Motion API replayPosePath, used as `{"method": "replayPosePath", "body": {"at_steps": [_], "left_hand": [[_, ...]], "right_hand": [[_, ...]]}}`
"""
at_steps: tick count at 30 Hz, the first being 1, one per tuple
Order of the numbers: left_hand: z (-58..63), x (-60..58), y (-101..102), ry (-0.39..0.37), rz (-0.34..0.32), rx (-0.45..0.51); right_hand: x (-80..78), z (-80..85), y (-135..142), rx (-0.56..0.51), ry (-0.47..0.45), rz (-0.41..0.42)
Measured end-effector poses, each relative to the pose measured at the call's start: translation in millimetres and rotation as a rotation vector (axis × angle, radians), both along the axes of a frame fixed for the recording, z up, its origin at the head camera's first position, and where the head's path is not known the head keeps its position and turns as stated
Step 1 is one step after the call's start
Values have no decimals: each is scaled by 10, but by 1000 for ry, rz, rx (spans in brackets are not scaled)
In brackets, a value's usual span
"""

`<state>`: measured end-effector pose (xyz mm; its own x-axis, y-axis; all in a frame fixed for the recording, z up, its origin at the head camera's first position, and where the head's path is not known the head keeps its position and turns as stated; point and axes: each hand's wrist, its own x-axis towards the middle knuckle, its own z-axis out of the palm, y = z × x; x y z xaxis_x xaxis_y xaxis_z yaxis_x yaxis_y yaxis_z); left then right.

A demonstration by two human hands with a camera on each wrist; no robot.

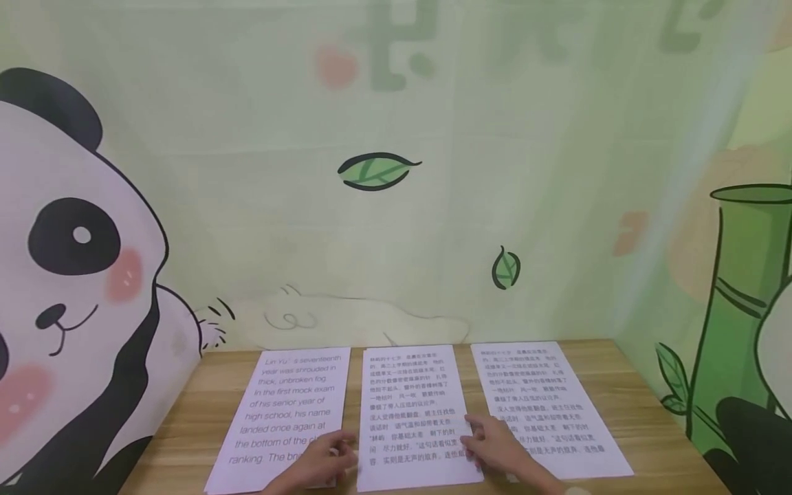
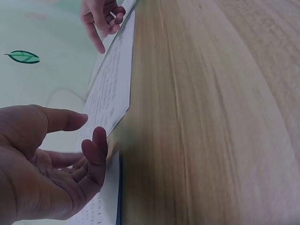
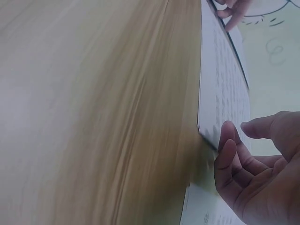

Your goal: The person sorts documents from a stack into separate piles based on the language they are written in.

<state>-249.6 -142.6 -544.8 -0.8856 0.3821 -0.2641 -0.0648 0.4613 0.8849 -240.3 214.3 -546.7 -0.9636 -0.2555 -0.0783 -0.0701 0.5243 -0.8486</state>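
Three printed paper sheets lie side by side: a left sheet [image 1: 291,405] with large English text, a middle sheet [image 1: 408,419] and a right sheet [image 1: 538,405] with Chinese text. My left hand [image 1: 322,460] is over the left sheet's lower right part, fingers loosely bent towards the middle sheet. In the left wrist view its thumb and fingers stand apart with nothing between them. At the middle sheet's right edge, my right hand [image 1: 495,443] overlaps the border, fingertips right at the paper. The right wrist view shows its loosely bent fingers [image 3: 227,150] holding nothing.
The sheets lie on a wood-grain table [image 1: 656,440]. Behind it hangs a pale green backdrop [image 1: 247,206] printed with a panda [image 1: 80,289], leaves and bamboo [image 1: 742,295]. In the right wrist view, the middle sheet's near corner [image 3: 206,124] shows a thin layered edge.
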Motion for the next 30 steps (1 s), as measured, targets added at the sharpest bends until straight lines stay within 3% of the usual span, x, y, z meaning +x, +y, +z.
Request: {"method": "replayPosePath", "body": {"at_steps": [5, 14, 25, 30], "left_hand": [[-14, -15, 34, -54, 10, -39], [-1, 13, 100, 4, -44, -11], [33, 8, 155, -17, -14, -76], [55, 19, 169, -8, -8, -39]], "right_hand": [[9, 6, 94, 12, -22, 14], [34, 30, 102, 46, -49, -10], [61, 52, 103, 39, -83, 7], [79, 55, 100, 50, -80, 3]]}}
